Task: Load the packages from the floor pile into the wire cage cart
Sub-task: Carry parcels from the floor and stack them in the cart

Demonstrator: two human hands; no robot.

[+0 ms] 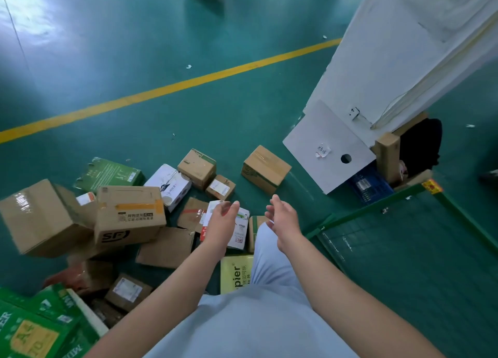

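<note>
Floor pile: brown carton marked "SF" point(129, 215) lies left of both hands; yellow pack reading "pier", "A4 70" point(235, 274) lies near the person's leg. Left hand point(222, 220) open, fingers relaxed, over a white labelled package point(241, 231). Right hand point(283, 217) open, holding nothing. Green cart frame point(377, 209) to the right.

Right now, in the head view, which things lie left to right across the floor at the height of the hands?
Large tilted brown cardboard box → SF-printed taped cardboard box → left hand → right hand → green-framed wire cage cart.
</note>
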